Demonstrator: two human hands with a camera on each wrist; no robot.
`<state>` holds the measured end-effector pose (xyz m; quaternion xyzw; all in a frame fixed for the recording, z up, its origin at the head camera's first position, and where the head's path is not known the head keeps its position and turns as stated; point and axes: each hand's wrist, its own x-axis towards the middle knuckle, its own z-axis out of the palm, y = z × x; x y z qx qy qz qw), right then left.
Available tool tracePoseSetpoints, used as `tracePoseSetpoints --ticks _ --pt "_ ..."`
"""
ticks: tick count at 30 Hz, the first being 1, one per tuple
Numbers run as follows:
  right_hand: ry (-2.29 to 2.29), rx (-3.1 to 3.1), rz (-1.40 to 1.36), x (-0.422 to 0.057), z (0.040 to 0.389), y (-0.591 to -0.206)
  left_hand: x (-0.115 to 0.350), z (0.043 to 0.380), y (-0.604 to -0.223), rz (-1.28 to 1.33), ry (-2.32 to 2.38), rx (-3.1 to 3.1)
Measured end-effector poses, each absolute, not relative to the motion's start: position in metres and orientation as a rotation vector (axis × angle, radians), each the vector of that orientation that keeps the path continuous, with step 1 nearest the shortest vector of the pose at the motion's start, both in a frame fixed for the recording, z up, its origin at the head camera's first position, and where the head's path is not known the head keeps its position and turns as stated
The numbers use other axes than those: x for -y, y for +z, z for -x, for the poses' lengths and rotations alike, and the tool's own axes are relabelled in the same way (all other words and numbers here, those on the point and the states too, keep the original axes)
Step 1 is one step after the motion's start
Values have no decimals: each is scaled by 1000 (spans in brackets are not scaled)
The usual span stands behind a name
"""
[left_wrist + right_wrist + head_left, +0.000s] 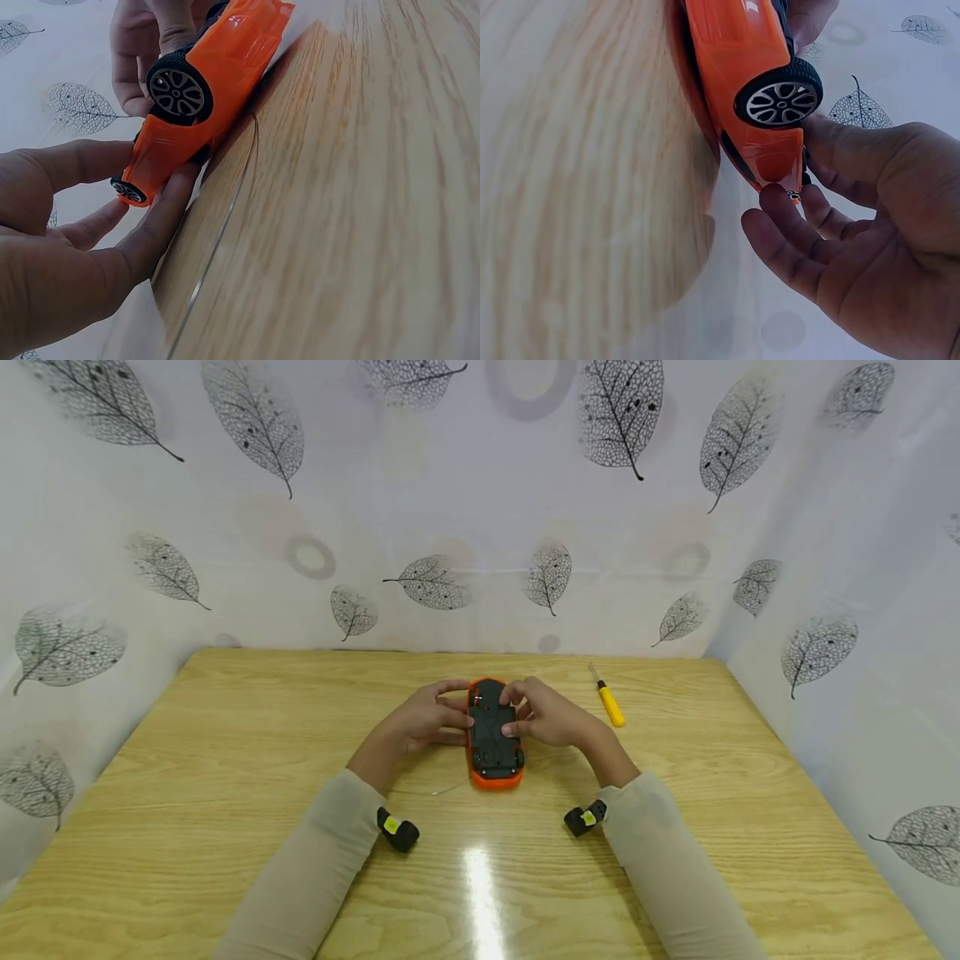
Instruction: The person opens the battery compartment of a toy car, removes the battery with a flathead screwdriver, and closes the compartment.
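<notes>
An orange toy car [492, 735] is turned belly up over the table, its black underside facing the head camera. On its left side my left hand [420, 718] holds the body, the thumb and fingers around one end in the left wrist view, close to a black wheel [178, 91]. From the right, my right hand [551, 714] grips the same car, with thumb and forefinger on the underside. The right wrist view shows the right fingertips at the car's end, below a silver-spoked wheel [780, 103].
A screwdriver [610, 702] with a yellow handle lies at the back right of the wooden table [247, 735]. A thin wire-like strand [225, 225] lies on the tabletop by the car. Behind hangs a pale leaf-print curtain [480, 510].
</notes>
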<state>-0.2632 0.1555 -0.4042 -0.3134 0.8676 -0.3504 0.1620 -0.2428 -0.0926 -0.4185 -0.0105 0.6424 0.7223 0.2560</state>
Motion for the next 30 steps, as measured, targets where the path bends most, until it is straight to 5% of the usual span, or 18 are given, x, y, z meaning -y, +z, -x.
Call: tracePoseSetpoints --ticks 30 --pt "-1216 -2472 834 -153 268 -397 94 251 -419 43 1965 -1726"
